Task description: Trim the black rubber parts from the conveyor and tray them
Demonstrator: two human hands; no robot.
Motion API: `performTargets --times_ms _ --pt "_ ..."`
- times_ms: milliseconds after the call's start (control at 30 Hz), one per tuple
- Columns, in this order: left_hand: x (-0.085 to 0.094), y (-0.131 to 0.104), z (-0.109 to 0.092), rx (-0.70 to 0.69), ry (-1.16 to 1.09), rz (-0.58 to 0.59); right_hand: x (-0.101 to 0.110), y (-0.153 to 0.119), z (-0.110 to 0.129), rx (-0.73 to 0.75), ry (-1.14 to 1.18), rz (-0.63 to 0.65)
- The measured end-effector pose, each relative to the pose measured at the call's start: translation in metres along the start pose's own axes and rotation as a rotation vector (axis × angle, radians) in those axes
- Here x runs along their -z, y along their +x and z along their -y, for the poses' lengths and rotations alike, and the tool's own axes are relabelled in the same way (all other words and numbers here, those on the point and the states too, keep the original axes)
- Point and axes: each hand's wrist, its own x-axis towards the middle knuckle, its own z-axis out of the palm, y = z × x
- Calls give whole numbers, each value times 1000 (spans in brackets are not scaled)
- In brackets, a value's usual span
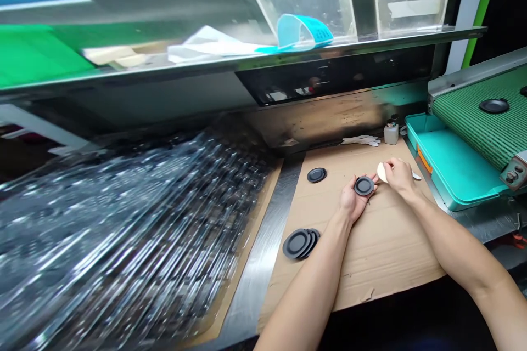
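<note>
My left hand holds a round black disc-shaped part with a raised ring, face up above the cardboard sheet. Just to its right, my right hand is closed on a flat, round cream-white pad. A short white strip or blade end pokes out on the far side of that hand; its kind is unclear. Left of my hands, a similar black disc lies on the cardboard. Nearer to me, several black discs overlap in a slanted stack beside my left forearm.
Clear plastic blister trays fill the left side. White gloves and a small bottle stand at the cardboard's back edge. A teal bin sits right, under a green conveyor belt carrying a black disc. A metal shelf overhangs the back.
</note>
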Motion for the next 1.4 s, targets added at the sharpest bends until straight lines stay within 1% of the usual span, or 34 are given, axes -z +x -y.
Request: performTargets --times_ms 100,167,200,300,400,467,533,600,667,733,833,900,967,1033,1100,1267,1333,1400 --pt "-3 -13 -6 -28 32 29 0 -1 -3 74 23 88" --pt "1 -31 -16 -88 130 37 -2 -3 -3 140 50 171" --pt "5 -43 -24 -131 211 36 -3 -3 -3 167 60 206" --pt "31 -91 -57 -287 520 1 -9 -1 -4 205 23 256" --pt "66 -143 -94 -402 749 -112 -12 3 -6 226 -52 280" --pt "89 -169 -112 -421 855 -214 -13 4 -7 230 -73 303" --pt "106 -182 -120 -402 974 -287 -13 4 -7 214 -92 320" --pt "117 -183 -120 -359 1093 -297 -13 3 -8 201 -99 331" --pt "122 -175 -115 -310 1186 -299 -15 4 -9 198 -94 333" --pt "123 -165 -109 -258 1282 -330 -16 4 -10 205 -86 333" --pt "123 -152 -103 -257 1534 -387 -16 5 -11 212 -75 340" --pt "122 -148 -102 -267 1698 -390 -15 5 -11 212 -71 341" --pt "122 -148 -101 -240 1801 -400 -15 5 -11 214 -69 339" --pt "121 -150 -100 -233 1857 -438 -14 5 -12 220 -67 338" --pt "121 -152 -97 -265 1901 -462 -15 5 -13 223 -67 338" --pt "116 -148 -84 -284 1986 -351 -17 7 -16 227 -58 323" --pt "112 -144 -78 -285 1992 -357 -18 8 -17 238 -52 323" --pt "106 -142 -73 -298 1968 -389 -19 9 -18 249 -49 315"
